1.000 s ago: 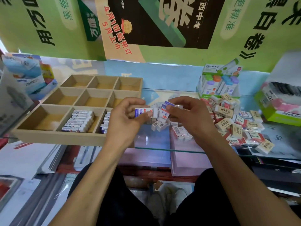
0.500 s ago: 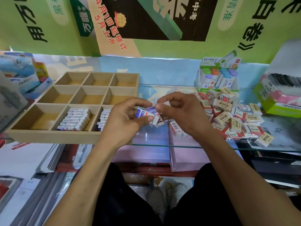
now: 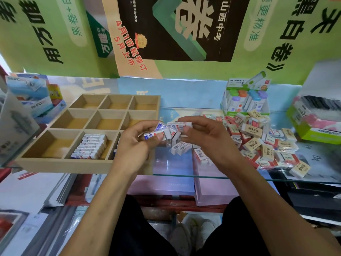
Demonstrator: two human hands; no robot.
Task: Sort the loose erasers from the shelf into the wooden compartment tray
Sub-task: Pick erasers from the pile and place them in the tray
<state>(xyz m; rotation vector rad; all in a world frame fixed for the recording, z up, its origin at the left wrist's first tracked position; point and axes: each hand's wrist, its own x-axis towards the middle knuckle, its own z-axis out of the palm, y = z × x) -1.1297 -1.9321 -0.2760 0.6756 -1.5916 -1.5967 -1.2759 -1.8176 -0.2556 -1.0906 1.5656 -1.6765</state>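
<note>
A wooden compartment tray (image 3: 60, 164) sits at the left on the glass shelf (image 3: 212, 175). Its front middle compartment holds a row of blue-and-white erasers (image 3: 90, 145). My left hand (image 3: 134, 146) grips several blue-and-white erasers (image 3: 158, 133) just right of the tray. My right hand (image 3: 206, 137) pinches one more eraser (image 3: 180, 125) against that bunch. A few white erasers (image 3: 180, 147) lie on the glass beneath my hands. A pile of beige and red erasers (image 3: 258, 139) lies to the right.
A display box of coloured correction tapes (image 3: 245, 100) stands behind the pile. A green and pink box (image 3: 317, 122) sits at far right, blue boxes (image 3: 31, 97) at far left. Pink boxes (image 3: 212, 189) lie under the glass. The tray's rear compartments show bare wood.
Both hands stayed over the shelf beside the tray. My right hand brought another eraser up to the bunch held in my left hand.
</note>
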